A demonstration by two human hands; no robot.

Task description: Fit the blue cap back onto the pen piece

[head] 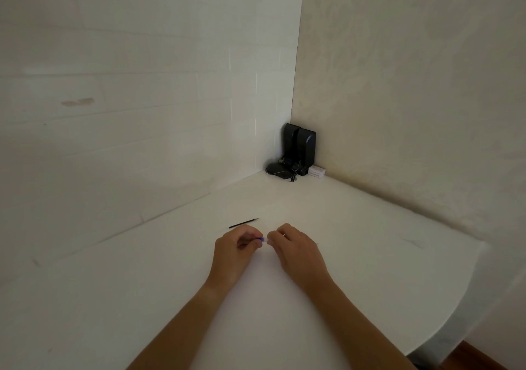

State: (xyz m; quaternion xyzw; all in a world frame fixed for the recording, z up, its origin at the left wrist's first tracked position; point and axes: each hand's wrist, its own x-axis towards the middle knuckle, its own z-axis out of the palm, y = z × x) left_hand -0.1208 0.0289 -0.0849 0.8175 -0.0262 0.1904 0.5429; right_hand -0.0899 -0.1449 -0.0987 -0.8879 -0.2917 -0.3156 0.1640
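Left hand [237, 244] pinching blue piece [262, 239] (mostly hidden), right hand [296, 248] touching

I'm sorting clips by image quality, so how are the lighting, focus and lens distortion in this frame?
Head view: dim, soft, even light, no glare; the white table looks grey. Wide-angle bend curves the table edges and wall corner. The left hand and right hand are slightly soft, and the small blue thing pinched between them is too blurred to identify.
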